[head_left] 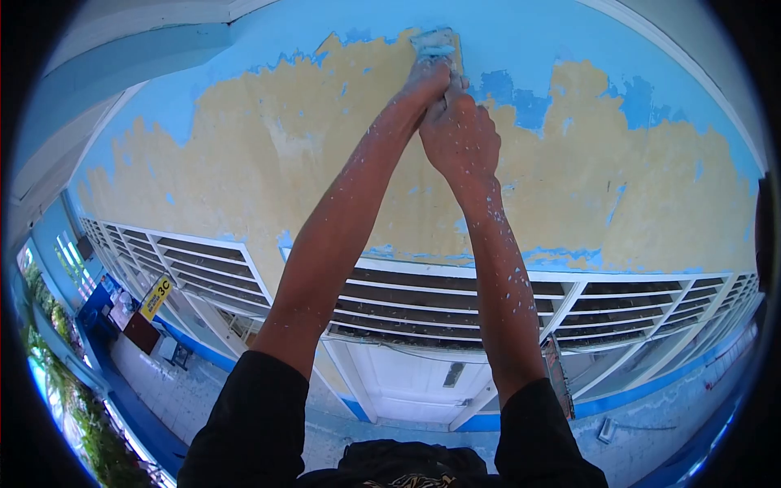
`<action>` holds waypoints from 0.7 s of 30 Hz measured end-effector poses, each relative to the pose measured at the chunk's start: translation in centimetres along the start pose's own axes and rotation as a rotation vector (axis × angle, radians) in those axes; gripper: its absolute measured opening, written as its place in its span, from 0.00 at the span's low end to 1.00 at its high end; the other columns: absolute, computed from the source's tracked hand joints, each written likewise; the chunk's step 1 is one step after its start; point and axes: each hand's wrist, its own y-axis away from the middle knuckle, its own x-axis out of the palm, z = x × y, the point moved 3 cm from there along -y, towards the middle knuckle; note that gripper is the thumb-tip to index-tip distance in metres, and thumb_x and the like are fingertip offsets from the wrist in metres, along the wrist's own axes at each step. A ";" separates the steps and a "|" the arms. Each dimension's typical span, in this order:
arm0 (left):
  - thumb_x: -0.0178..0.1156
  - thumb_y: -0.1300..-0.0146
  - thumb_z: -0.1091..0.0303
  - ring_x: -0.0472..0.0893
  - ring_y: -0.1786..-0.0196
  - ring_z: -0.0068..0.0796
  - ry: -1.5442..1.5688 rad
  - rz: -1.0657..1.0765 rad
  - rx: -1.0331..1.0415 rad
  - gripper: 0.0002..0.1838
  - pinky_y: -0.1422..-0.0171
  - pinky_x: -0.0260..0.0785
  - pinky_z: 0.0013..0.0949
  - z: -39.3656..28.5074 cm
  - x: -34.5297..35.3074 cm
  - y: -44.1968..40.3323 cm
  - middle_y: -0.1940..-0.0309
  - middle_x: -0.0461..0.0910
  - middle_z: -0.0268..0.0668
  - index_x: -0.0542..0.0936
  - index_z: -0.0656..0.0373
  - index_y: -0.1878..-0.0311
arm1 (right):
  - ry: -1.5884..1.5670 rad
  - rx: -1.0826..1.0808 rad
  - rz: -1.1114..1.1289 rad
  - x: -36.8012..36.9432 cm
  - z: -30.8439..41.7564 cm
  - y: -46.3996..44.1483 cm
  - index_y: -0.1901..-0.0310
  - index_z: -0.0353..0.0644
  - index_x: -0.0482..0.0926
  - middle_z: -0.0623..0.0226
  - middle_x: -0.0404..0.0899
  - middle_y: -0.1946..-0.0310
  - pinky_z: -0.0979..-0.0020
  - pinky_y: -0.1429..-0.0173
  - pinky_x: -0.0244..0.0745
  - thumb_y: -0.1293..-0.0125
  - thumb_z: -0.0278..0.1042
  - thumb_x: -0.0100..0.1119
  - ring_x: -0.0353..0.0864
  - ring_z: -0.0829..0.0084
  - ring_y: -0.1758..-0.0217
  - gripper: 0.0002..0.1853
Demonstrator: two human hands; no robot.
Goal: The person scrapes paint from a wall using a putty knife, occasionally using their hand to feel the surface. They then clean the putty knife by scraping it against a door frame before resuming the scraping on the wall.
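Observation:
Both my arms reach up to a wall of light blue paint (pixel 521 37) with a large bare tan patch (pixel 358 146). A paint scraper (pixel 437 39) lies against the wall at the patch's upper edge, its blade pale with paint residue. My left hand (pixel 428 81) is closed around it just below the blade. Lower and to the right, my right hand (pixel 461 134) is closed on what looks like the handle, which the fingers mostly hide. Pale paint flakes speckle both forearms. Darker blue paint (pixel 529 106) shows along the ragged edge right of my hands.
Below the patch runs a row of white louvred windows (pixel 407 305), with a white door (pixel 415 382) underneath. A yellow 3C sign (pixel 156 298) juts out at the left. On the floor at the right lies a flat-headed tool (pixel 607 430) with a thin handle, near scattered flakes.

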 end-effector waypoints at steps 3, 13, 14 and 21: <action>0.52 0.20 0.56 0.82 0.72 0.33 0.035 0.034 0.084 0.12 0.68 0.76 0.40 3.1 -0.3 2.7 0.68 0.83 0.42 0.72 0.56 0.50 | 0.023 0.048 0.083 0.5 -1.0 2.9 0.38 0.37 0.79 0.39 0.86 0.59 0.40 0.49 0.80 0.27 0.42 0.51 0.86 0.37 0.54 0.22; 0.51 0.20 0.59 0.82 0.73 0.33 -0.039 0.022 -0.017 0.11 0.69 0.76 0.41 0.2 -1.4 0.8 0.72 0.82 0.42 0.72 0.57 0.47 | 0.008 0.004 0.051 0.9 0.4 0.8 0.40 0.37 0.80 0.40 0.86 0.59 0.41 0.49 0.81 0.27 0.42 0.51 0.86 0.38 0.54 0.22; 0.51 0.20 0.59 0.82 0.73 0.34 -0.031 0.037 0.023 0.11 0.69 0.76 0.40 2.1 -1.8 0.8 0.71 0.82 0.42 0.71 0.57 0.47 | 0.015 0.018 0.065 1.0 0.0 1.8 0.41 0.37 0.80 0.40 0.86 0.59 0.41 0.50 0.81 0.26 0.43 0.51 0.86 0.38 0.54 0.21; 0.52 0.20 0.59 0.83 0.72 0.34 -0.006 -0.006 -0.079 0.12 0.70 0.75 0.41 -0.9 -2.0 -0.3 0.71 0.82 0.41 0.71 0.58 0.47 | 0.017 -0.027 0.041 1.3 1.2 -0.5 0.43 0.36 0.81 0.40 0.86 0.60 0.42 0.50 0.81 0.27 0.42 0.50 0.87 0.39 0.55 0.21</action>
